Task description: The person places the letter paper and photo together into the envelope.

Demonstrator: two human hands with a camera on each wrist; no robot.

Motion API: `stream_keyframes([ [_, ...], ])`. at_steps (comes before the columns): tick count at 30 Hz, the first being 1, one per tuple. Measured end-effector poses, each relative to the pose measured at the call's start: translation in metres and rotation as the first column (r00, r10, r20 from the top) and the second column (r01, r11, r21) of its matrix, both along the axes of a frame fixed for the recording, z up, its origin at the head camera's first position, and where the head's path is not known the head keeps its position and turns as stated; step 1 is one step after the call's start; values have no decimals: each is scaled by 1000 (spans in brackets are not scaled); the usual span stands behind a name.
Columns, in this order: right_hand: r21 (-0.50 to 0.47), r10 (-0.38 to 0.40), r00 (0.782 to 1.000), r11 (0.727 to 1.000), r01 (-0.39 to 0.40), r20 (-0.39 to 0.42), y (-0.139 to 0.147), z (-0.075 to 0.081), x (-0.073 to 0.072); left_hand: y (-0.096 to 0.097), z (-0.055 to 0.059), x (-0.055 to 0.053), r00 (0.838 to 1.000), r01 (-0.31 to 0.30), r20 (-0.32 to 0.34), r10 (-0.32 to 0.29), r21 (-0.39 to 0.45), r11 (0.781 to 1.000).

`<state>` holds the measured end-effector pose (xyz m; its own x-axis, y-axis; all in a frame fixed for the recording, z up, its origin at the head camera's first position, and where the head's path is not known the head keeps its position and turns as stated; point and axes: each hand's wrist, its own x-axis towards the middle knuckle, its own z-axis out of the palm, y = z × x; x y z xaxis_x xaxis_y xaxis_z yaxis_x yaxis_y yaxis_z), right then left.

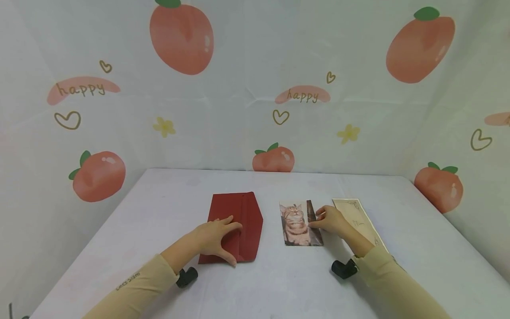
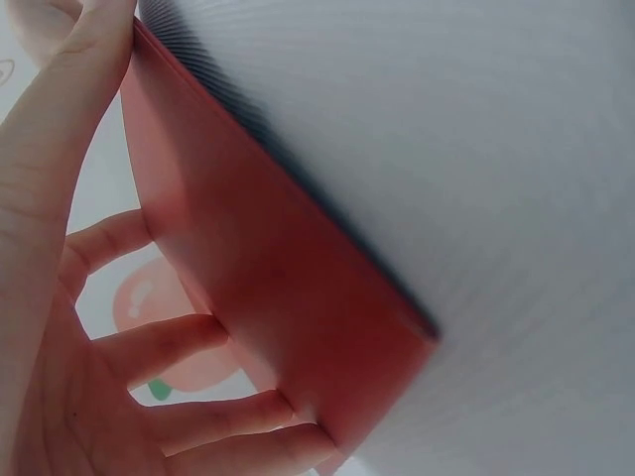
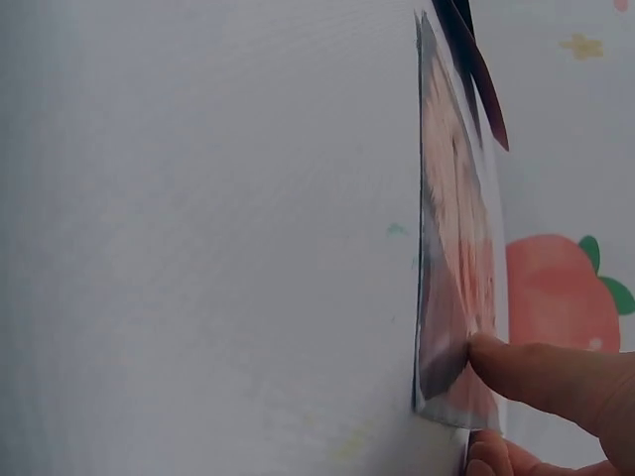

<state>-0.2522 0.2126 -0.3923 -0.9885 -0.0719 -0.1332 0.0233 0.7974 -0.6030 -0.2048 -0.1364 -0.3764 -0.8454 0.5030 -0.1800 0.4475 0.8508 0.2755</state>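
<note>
The spread left hand [image 1: 211, 237] presses a red envelope [image 1: 249, 228], centre-left; the right hand [image 1: 334, 220] pinches a cat photo [image 1: 295, 226]. Centre-right lies a cream card [image 1: 353, 213].

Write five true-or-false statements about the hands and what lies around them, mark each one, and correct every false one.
1. The left hand touches the flat red paper envelope. True.
2. In the head view, the rectangular cat picture lies between that envelope and the long cream card. True.
3. The right hand has its thumb on the red envelope. False: it touches the cat picture.
4. Both long fabric sleeves are black. False: they are beige.
5. Reddish printed fruit with green leaves decorates the pale backdrop. True.
</note>
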Motion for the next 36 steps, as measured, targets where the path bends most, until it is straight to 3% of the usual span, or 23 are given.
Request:
stream_keyframes([
  [17,-84,-21,1000,996,20,-18,0,3,1,0,1,1,1000,1,2,-1,-5,1000],
  [22,-200,-36,999,979,35,0,3,3,1,0,1,1,1000,4,2,-4,-4,1000],
  [28,-265,-53,998,963,55,15,4,7,2,0,1,0,1000,8,-3,-8,-4,1000],
  [36,-361,-14,1000,933,10,-7,7,14,3,1,2,0,1000,8,-4,-8,-9,1000],
])
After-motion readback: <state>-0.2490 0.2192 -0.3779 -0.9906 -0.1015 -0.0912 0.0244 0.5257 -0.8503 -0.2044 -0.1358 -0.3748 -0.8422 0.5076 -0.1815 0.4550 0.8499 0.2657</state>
